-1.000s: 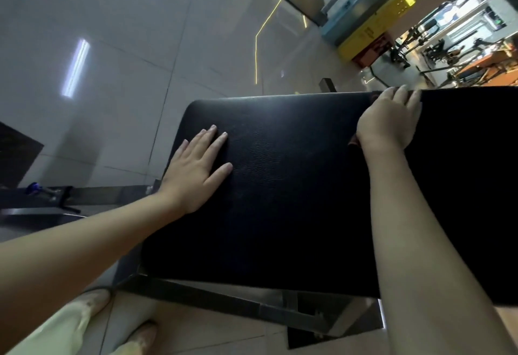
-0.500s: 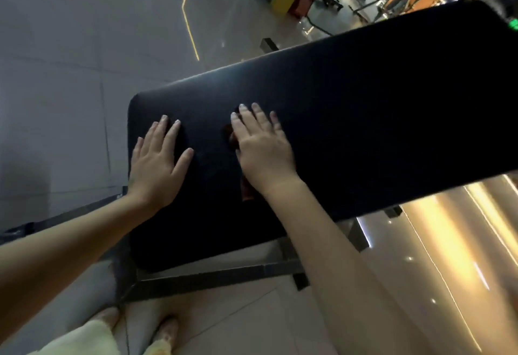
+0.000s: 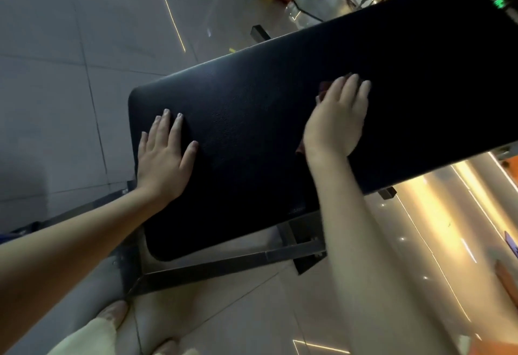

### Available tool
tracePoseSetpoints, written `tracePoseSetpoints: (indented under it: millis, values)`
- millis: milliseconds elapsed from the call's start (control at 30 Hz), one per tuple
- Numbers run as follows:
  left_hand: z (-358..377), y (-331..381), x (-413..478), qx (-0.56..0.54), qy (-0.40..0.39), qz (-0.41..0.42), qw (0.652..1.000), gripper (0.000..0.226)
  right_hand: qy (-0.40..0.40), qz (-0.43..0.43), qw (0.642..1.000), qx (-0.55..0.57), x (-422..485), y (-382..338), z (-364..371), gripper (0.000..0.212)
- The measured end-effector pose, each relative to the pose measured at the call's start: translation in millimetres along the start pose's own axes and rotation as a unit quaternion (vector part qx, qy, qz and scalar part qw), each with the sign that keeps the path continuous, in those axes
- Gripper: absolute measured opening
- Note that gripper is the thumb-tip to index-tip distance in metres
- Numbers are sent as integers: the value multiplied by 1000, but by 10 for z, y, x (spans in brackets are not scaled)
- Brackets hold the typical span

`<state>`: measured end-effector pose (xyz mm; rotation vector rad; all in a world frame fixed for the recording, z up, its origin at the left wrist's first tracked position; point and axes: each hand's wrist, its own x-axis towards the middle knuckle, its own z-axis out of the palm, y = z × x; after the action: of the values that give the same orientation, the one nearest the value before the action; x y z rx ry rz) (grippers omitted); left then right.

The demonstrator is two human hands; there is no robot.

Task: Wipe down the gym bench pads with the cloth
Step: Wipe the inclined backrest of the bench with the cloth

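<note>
Hands: on my feed the left hand (image 3: 165, 158) and right hand (image 3: 336, 121) are bare, with short, pale nails.
Arms: left forearm (image 3: 70, 242) and right forearm (image 3: 378, 256) are uncovered as far as I can see.
Legs: one trouser leg (image 3: 84, 338) in pale cream fabric.
Feet: shoes (image 3: 115, 309) with light beige toes, too blurred for me to make out detail.

The black bench pad (image 3: 252, 107) slants before me; a reddish cloth (image 3: 325, 89) (mostly hidden) lies on it under my right hand (image 3: 337, 121).
</note>
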<state>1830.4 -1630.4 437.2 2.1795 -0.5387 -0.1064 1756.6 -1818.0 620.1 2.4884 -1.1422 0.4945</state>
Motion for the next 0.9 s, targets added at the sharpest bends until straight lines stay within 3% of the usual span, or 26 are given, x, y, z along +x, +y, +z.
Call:
tracePoseSetpoints:
  millis: [200,300,367,467,633,800,900]
  values:
    - [-5,14,-9,0,1,-3,1000,76,-80,-201,976,38,-1251,-803,320,55]
    - [-15,5,-78,-5,0,-9,1000,77,-101,-276,956,14,-1485,-609,202,59]
    - [-23,21,-187,3,-9,-23,1000,73,-170,-330,929,6,-1436,-315,69,59]
    - [3,92,-305,23,-7,-43,999,60,-113,-305,946,1,-981,185,-61,55]
    - [-7,179,-554,38,-33,-56,997,64,-62,-154,986,-10,9,744,-325,54]
    - [65,263,-950,28,-29,-60,997,92,-7,-50,998,-35,82,542,-199,57]
    - [112,264,-1065,9,-16,-64,998,95,-32,-75,996,-43,-47,119,-68,57]
